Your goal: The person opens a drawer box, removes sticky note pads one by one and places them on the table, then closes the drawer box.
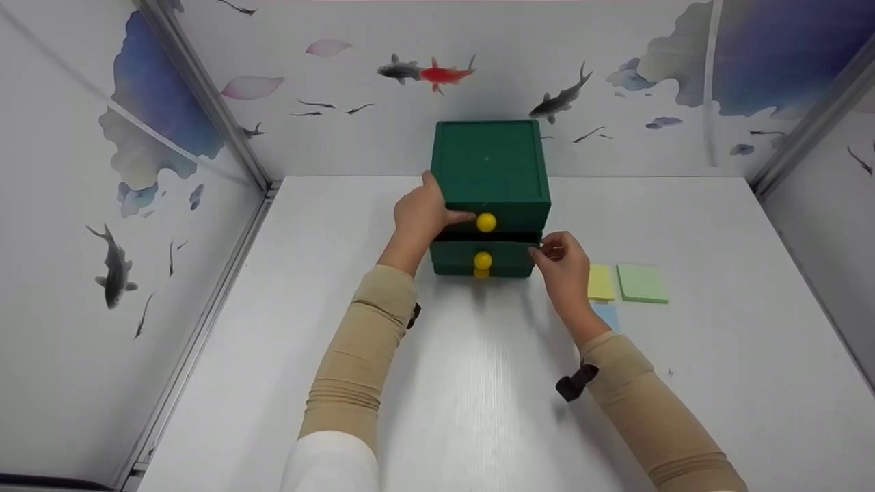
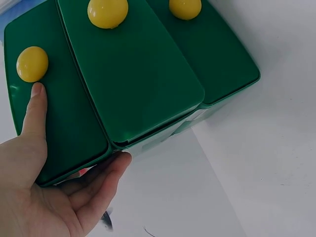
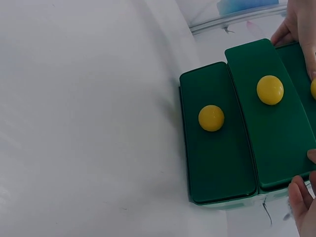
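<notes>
A green three-drawer cabinet [image 1: 489, 160] with round yellow knobs stands at the back of the table. Its middle drawer [image 1: 451, 254] sticks out a little past the others, leaving a dark gap above its front. My left hand [image 1: 420, 215] grips the cabinet's left side, the thumb lying across the top drawer's front [image 2: 59, 113] beside its knob [image 2: 32, 64] and the other fingers along the side. At the middle drawer's right edge, my right hand [image 1: 564, 270] pinches, thumb on the front and bent fingers at the side. The bottom drawer [image 3: 217, 163] sits flush below.
Right of the cabinet lie a yellow sticky-note pad [image 1: 601, 281], a green one [image 1: 642, 283] and a blue one [image 1: 607, 316], partly behind my right hand and wrist. A wall [image 1: 342, 137] painted with fish rises just behind the cabinet. Side walls flank the white table [image 1: 465, 396].
</notes>
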Demonstrator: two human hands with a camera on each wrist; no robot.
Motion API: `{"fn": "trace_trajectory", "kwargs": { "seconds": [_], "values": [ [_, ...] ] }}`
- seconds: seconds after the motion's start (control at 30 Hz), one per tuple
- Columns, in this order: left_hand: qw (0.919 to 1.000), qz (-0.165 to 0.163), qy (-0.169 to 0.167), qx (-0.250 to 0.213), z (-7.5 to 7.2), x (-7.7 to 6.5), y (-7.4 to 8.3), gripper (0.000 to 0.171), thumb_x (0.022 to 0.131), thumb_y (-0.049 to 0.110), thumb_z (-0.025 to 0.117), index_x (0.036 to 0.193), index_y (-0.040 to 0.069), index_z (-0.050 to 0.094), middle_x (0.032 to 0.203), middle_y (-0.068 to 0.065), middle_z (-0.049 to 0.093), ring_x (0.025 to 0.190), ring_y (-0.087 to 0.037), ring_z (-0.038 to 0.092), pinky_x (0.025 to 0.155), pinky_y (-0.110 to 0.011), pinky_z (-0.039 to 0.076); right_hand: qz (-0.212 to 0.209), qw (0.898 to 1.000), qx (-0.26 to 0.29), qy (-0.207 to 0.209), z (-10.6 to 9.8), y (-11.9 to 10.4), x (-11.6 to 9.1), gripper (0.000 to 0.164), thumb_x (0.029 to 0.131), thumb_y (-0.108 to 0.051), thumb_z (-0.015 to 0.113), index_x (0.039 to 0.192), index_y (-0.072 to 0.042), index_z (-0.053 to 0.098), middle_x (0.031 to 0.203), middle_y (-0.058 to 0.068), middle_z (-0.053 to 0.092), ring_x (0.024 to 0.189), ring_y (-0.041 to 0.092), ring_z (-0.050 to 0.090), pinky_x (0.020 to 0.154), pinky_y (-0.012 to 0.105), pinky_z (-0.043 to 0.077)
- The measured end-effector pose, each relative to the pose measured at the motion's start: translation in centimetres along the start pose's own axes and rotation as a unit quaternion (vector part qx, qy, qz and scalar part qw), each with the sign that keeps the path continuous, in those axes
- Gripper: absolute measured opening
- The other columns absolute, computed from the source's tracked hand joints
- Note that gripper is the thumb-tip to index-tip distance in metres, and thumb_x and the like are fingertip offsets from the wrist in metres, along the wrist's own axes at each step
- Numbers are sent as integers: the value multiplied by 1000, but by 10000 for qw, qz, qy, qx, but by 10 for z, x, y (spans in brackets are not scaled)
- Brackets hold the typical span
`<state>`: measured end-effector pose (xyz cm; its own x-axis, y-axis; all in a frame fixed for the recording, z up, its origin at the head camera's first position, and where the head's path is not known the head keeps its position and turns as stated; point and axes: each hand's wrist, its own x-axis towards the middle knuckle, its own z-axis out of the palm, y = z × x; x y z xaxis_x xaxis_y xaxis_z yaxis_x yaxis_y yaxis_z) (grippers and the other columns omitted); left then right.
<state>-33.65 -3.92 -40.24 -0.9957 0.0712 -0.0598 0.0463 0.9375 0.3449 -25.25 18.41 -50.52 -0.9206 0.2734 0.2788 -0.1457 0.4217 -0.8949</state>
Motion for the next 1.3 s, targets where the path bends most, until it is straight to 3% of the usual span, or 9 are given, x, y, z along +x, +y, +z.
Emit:
{"fn": "trace_trajectory", "kwargs": {
  "seconds": [0.67,1.3],
  "values": [
    [10000,1,8,-69,0,1,2,115,71,67,73,150,2,21,115,-12,65,94,-21,63,80,-35,51,-335,9987,-229,293,6,3,12,16,91,-11,70,99,-4,59,95,8,59,84,19,57,74,27,49],
    [9999,-35,-61,-124,-1,0,-1,112,71,65,75,149,4,21,119,-11,63,97,-21,61,84,-37,50,-498,9967,-630,101,4,1,20,17,90,-11,72,96,-5,57,91,7,58,86,19,56,76,30,49]
  ]
}}
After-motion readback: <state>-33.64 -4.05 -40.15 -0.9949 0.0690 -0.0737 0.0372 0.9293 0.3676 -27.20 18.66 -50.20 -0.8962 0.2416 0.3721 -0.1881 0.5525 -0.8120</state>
